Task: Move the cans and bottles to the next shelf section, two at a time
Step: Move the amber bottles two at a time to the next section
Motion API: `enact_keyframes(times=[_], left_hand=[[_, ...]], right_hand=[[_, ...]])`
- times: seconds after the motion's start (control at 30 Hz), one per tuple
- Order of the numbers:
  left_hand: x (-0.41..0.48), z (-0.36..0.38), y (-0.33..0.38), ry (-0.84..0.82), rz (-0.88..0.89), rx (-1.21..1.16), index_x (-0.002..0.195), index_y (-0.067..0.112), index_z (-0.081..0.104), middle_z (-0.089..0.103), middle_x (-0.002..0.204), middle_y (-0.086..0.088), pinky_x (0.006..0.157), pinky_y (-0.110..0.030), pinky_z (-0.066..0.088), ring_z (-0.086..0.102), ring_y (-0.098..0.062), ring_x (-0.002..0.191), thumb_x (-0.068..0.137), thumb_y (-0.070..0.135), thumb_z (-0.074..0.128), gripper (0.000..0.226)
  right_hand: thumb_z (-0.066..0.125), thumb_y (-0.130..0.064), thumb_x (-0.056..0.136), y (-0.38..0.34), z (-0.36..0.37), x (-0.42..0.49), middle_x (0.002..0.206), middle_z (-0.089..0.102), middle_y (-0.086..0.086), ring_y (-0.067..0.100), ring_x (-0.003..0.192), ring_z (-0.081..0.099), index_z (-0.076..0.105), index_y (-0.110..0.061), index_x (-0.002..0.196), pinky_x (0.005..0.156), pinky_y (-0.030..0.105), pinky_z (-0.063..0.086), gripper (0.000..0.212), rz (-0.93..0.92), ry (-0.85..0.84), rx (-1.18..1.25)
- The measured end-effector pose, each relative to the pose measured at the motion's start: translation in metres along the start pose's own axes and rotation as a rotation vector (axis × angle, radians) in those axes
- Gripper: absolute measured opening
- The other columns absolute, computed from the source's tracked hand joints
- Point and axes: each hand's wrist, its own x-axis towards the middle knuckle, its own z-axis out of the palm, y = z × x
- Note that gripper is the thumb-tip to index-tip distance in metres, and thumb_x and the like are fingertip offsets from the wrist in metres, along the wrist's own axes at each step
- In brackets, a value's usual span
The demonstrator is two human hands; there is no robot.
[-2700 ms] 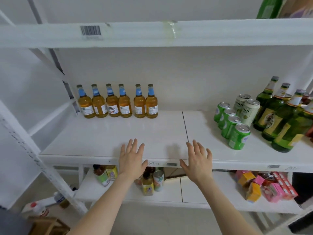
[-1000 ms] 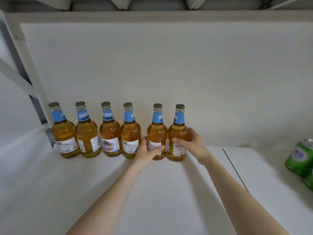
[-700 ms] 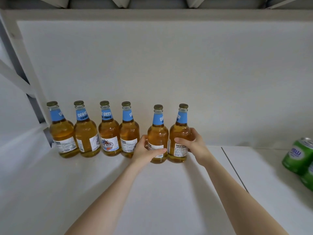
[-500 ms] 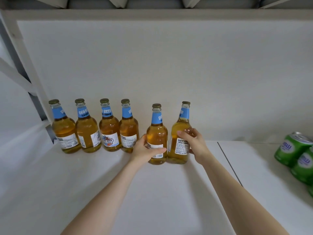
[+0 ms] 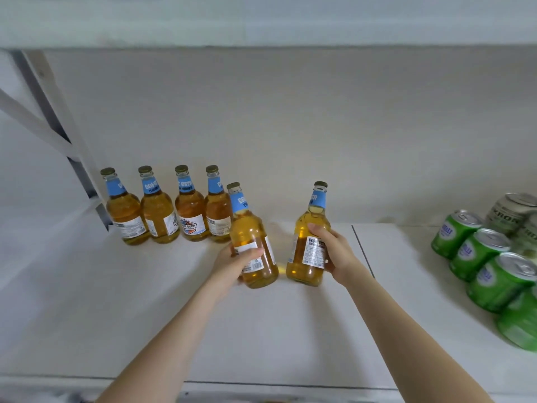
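Change: half a second ago this pair was in the row at the shelf's (image 5: 139,301) back edge. Now both bottles are drawn toward the front edge, the left one tilted and the right one near upright.
Left hand (image 5: 232,264): my fingers are wrapped round the lower body of the left bottle (image 5: 250,225), with the thumb across its label.
Right hand (image 5: 335,254): grasping the right bottle (image 5: 312,221) at label height, from its right side.
Pair location: over the left section, just left of the seam (image 5: 363,251), and apart from each other.
Remaining stock: four amber bottles (image 5: 190,210) stand upright along the back edge, toward the left corner.
Task standing: I judge the pickup done. The carry across the seam is outstanding, and two more trips look likely.
Destination: green cans (image 5: 482,257) and silver cans (image 5: 508,210) fill the far right. Bare board lies between them and the seam.
Not verifiable: the bottle bases look lifted, but I cannot confirm clearance from the board. My fingertips behind the glass are hidden. The cans are cut off at the right edge, so their count is unknown. Label print is blurred.
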Motion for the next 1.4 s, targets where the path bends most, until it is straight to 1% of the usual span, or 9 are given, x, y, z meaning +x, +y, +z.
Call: enact_keyframes(times=[0.13, 0.3, 0.5, 0.6, 0.67, 0.93, 1.2, 1.3, 1.4], left_hand=[[-0.026, 0.003, 0.005, -0.003, 0.013, 0.006, 0.112, 0.026, 0.066, 0.076, 0.106, -0.001, 0.090, -0.051, 0.056, 0.070, -0.024, 0.102, 0.075, 0.028, 0.083, 0.041], [-0.062, 0.014, 0.003, 0.035, 0.018, -0.012, 0.105, 0.026, 0.065, 0.074, 0.104, -0.001, 0.082, -0.040, 0.058, 0.070, -0.020, 0.098, 0.078, 0.024, 0.081, 0.032], [-0.103, 0.030, -0.003, 0.061, -0.005, -0.010, 0.107, 0.027, 0.064, 0.073, 0.106, -0.001, 0.089, -0.045, 0.057, 0.069, -0.021, 0.100, 0.075, 0.026, 0.083, 0.037], [-0.122, 0.039, -0.003, 0.048, -0.006, 0.021, 0.113, 0.027, 0.063, 0.073, 0.108, 0.000, 0.087, -0.043, 0.057, 0.067, -0.020, 0.102, 0.074, 0.029, 0.083, 0.044], [-0.135, 0.049, -0.002, 0.032, 0.009, 0.043, 0.112, 0.027, 0.064, 0.073, 0.105, 0.002, 0.081, -0.038, 0.057, 0.068, -0.018, 0.099, 0.075, 0.027, 0.083, 0.042], [-0.191, 0.092, -0.018, -0.039, 0.022, 0.092, 0.108, 0.026, 0.067, 0.075, 0.101, 0.002, 0.073, -0.034, 0.058, 0.071, -0.016, 0.094, 0.072, 0.026, 0.086, 0.040], [-0.227, 0.153, -0.033, -0.114, 0.029, 0.168, 0.109, 0.027, 0.065, 0.074, 0.104, 0.004, 0.086, -0.042, 0.058, 0.070, -0.016, 0.097, 0.068, 0.033, 0.087, 0.047], [-0.227, 0.183, -0.027, -0.134, 0.049, 0.193, 0.110, 0.028, 0.063, 0.072, 0.107, 0.003, 0.088, -0.042, 0.057, 0.069, -0.016, 0.099, 0.068, 0.034, 0.087, 0.048], [-0.222, 0.213, -0.018, -0.141, 0.076, 0.223, 0.109, 0.029, 0.062, 0.071, 0.107, 0.004, 0.081, -0.036, 0.058, 0.067, -0.015, 0.099, 0.069, 0.032, 0.087, 0.047]], right_hand=[[0.075, -0.041, 0.082, -0.005, -0.007, -0.018, 0.105, 0.072, 0.008, 0.027, 0.098, 0.070, 0.060, -0.014, 0.121, 0.085, 0.043, 0.057, 0.049, 0.012, -0.004, -0.005], [0.076, -0.042, 0.080, -0.010, -0.020, -0.044, 0.107, 0.072, 0.008, 0.027, 0.098, 0.071, 0.060, -0.014, 0.121, 0.085, 0.043, 0.057, 0.052, 0.024, -0.026, -0.028], [0.078, -0.039, 0.079, -0.010, -0.041, -0.084, 0.106, 0.073, 0.009, 0.028, 0.100, 0.071, 0.060, -0.014, 0.118, 0.096, 0.051, 0.054, 0.049, 0.026, -0.031, -0.066], [0.078, -0.038, 0.079, -0.008, -0.054, -0.104, 0.106, 0.073, 0.010, 0.028, 0.099, 0.071, 0.060, -0.015, 0.118, 0.095, 0.050, 0.055, 0.049, 0.018, -0.025, -0.080], [0.079, -0.038, 0.078, -0.005, -0.064, -0.116, 0.107, 0.074, 0.010, 0.027, 0.098, 0.072, 0.061, -0.015, 0.120, 0.092, 0.048, 0.056, 0.051, 0.011, -0.019, -0.085], [0.076, -0.031, 0.083, 0.002, -0.109, -0.186, 0.102, 0.071, 0.008, 0.021, 0.088, 0.070, 0.058, -0.016, 0.119, 0.069, 0.034, 0.054, 0.043, -0.024, 0.039, -0.063], [0.079, -0.031, 0.079, 0.007, -0.171, -0.229, 0.110, 0.071, 0.011, 0.026, 0.097, 0.070, 0.057, -0.018, 0.119, 0.083, 0.043, 0.057, 0.047, -0.013, 0.100, -0.031], [0.080, -0.030, 0.079, -0.001, -0.196, -0.229, 0.108, 0.071, 0.009, 0.024, 0.095, 0.070, 0.056, -0.018, 0.119, 0.077, 0.040, 0.057, 0.048, -0.020, 0.109, -0.023], [0.081, -0.029, 0.078, -0.013, -0.220, -0.220, 0.106, 0.072, 0.009, 0.023, 0.093, 0.070, 0.057, -0.018, 0.116, 0.077, 0.040, 0.057, 0.047, -0.032, 0.109, -0.032]])
